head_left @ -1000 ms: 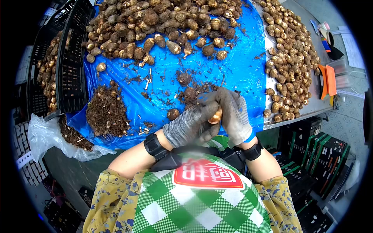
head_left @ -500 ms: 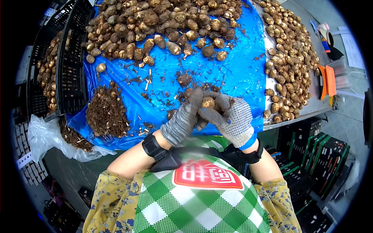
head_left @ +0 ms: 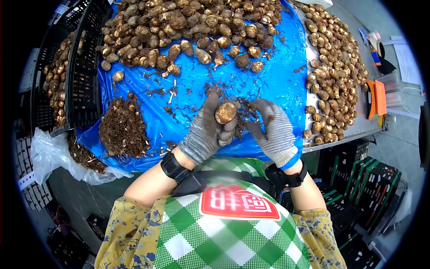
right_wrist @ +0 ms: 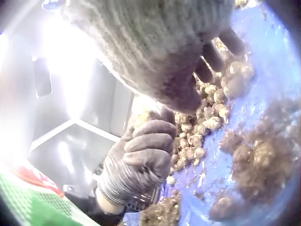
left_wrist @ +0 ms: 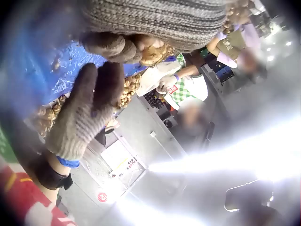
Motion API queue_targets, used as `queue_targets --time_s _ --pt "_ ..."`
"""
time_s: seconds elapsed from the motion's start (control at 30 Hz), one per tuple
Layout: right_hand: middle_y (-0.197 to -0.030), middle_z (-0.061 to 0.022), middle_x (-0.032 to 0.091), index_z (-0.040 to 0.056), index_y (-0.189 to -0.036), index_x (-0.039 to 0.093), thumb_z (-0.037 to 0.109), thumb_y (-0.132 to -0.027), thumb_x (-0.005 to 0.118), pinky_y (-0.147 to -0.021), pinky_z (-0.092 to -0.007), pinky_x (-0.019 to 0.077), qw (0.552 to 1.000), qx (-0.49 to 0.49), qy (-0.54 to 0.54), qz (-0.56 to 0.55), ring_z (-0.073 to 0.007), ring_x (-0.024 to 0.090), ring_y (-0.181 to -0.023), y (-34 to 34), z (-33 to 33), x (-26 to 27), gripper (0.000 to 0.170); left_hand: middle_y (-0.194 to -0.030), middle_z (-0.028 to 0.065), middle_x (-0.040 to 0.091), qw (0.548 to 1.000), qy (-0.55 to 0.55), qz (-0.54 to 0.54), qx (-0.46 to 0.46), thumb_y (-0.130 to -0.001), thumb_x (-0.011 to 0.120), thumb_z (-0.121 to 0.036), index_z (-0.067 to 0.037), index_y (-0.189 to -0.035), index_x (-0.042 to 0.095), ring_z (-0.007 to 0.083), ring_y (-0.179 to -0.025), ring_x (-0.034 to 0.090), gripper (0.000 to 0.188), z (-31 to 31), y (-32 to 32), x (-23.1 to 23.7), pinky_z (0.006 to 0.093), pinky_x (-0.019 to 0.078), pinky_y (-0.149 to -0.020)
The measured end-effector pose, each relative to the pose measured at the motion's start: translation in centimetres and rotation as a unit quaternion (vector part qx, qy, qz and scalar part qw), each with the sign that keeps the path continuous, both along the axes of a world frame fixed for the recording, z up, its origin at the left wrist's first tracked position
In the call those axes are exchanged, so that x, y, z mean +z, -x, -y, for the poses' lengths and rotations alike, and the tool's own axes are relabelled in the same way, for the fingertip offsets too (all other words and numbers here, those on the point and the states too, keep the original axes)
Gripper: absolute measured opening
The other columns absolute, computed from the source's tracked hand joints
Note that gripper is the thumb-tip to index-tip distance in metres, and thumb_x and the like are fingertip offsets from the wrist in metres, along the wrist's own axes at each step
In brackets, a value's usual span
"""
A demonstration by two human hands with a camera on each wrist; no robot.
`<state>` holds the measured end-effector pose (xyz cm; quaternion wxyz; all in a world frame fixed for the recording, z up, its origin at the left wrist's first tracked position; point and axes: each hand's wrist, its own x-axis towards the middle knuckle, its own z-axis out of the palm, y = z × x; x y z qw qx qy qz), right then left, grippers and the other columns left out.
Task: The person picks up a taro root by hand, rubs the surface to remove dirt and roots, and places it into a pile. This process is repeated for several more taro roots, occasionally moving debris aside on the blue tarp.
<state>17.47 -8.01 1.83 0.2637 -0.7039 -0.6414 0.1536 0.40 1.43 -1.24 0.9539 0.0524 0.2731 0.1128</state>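
Note:
My left hand (head_left: 201,134), in a grey knit glove dark with soil, grips a small round taro (head_left: 225,112) with a brown and cream skin. In the right wrist view, the left fingers (right_wrist: 149,141) curl round it. My right hand (head_left: 274,132), gloved alike, is just to the right, apart from the taro, its fingers loosely bent and holding nothing. Below both hands, loose root fibres and soil (head_left: 244,117) lie on a blue plastic sheet (head_left: 282,76).
A heap of rooty taros (head_left: 179,22) covers the sheet's far side. Cleaner taros (head_left: 333,67) are piled on the metal table at right. A black crate (head_left: 83,85) stands at left, near a mound of root fibres (head_left: 123,130). An orange scraper-like object (head_left: 380,97) lies far right.
Both hands were together around the taro, turning it. Now my right hand has drawn away to the right, and the taro stays in my left hand, more exposed.

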Motion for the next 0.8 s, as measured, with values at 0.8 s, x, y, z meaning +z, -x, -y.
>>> queue_targets --time_s 0.8 --pt "-0.079 -0.0125 0.068 0.0036 -0.094 0.064 0.056 -0.087 0.055 -0.073 -0.0488 0.0524 0.354 -0.304 -0.078 -0.881 -0.0287 0.064 -0.071 -11.4 4.6 -8.7 0.053 -0.058 -0.0008 0.053 0.827 -0.49 -0.249 -0.118 -0.095 0.054 -0.038 -0.003 -0.099 0.064 0.0073 -0.048 0.052 0.036 -4.4 2.6 -1.5 0.0209 0.0405 -0.045"
